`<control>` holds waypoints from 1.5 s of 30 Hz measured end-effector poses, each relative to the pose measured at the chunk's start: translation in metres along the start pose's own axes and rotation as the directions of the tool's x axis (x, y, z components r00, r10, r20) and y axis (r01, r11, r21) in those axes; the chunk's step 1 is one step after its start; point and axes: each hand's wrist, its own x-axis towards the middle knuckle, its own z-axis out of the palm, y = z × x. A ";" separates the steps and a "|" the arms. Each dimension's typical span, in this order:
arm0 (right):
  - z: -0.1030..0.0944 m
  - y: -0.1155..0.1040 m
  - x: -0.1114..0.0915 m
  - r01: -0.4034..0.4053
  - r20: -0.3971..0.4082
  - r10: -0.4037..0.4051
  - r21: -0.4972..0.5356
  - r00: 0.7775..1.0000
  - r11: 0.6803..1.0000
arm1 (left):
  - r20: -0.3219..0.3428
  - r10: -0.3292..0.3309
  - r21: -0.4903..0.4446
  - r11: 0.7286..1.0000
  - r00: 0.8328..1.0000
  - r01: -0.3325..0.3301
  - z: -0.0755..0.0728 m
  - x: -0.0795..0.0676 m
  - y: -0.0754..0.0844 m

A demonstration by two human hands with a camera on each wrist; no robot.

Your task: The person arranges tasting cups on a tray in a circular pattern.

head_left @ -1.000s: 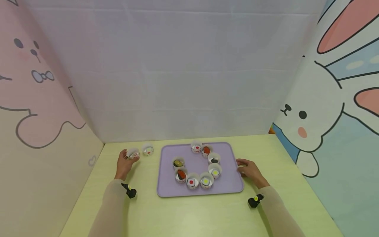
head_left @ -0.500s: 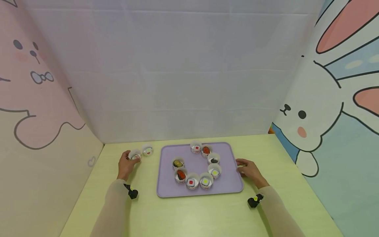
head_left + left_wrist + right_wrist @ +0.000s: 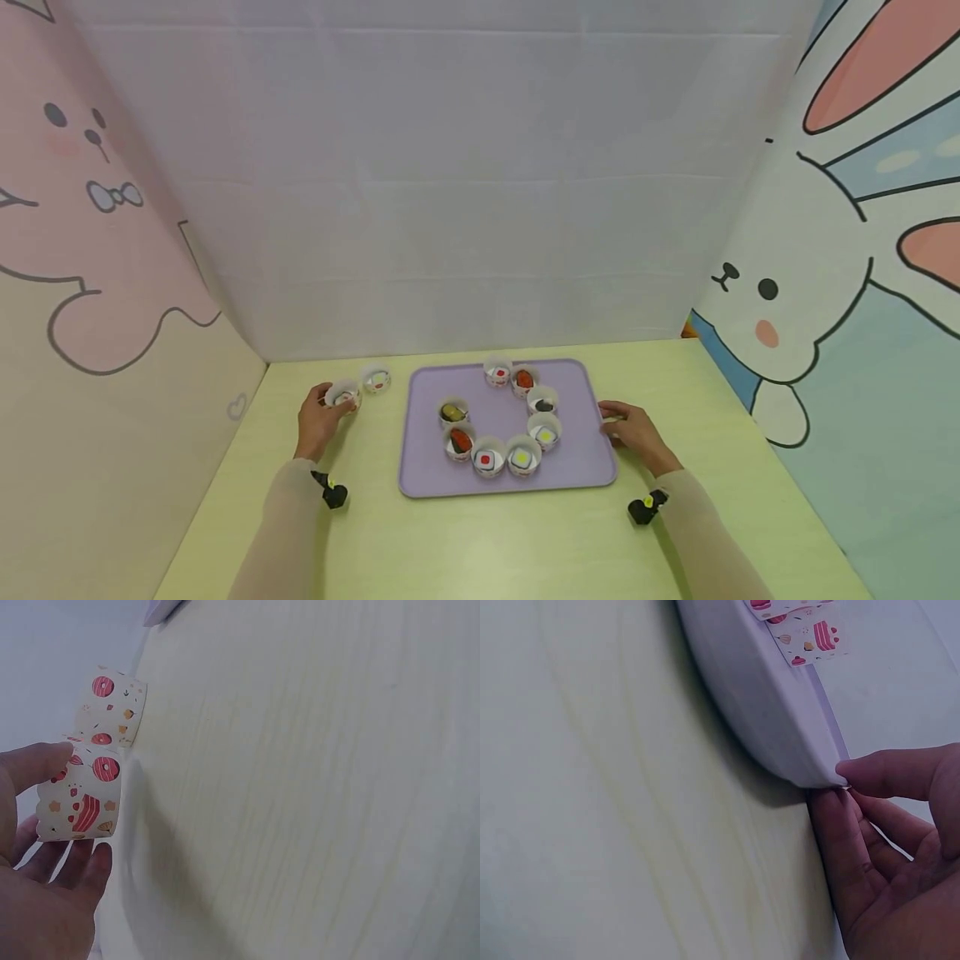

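My left hand [image 3: 318, 421] grips a white paper baking cup [image 3: 82, 791] printed with red desserts, thumb on one side and fingers on the other. A small white and red piece shows inside it in the head view. Just beyond stands a second paper cup [image 3: 377, 380] with a white and green piece; in the left wrist view the two cups look close or touching. My right hand [image 3: 636, 432] pinches the right edge of the lilac tray [image 3: 480, 492], thumb on the rim and a finger beneath, as the right wrist view shows.
Several paper cups stand in a rough ring on the tray, among them one with an orange-red piece [image 3: 461, 442] and one with a yellowish piece [image 3: 453, 412]. A pale yellow table [image 3: 480, 550] lies beneath, bounded by a white back wall [image 3: 480, 208] and printed side walls.
My left hand shifted slightly right and toward me with the paper cup, then stayed nearly in place. The right hand and the tray look unchanged.
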 end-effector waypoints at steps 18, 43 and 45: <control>0.000 0.002 0.003 0.002 -0.002 -0.002 -0.002 1.000 1.000 | -0.019 0.179 -0.033 0.983 0.984 -0.180 -0.014 -0.017 0.037; 0.000 0.000 0.002 0.003 -0.005 -0.003 0.002 1.000 1.000 | 0.108 0.305 -0.081 0.951 0.946 -0.298 0.028 -0.025 0.107; 0.000 0.001 0.002 0.004 -0.004 -0.004 -0.002 1.000 1.000 | 0.118 0.317 -0.074 0.948 0.941 -0.310 0.034 -0.026 0.110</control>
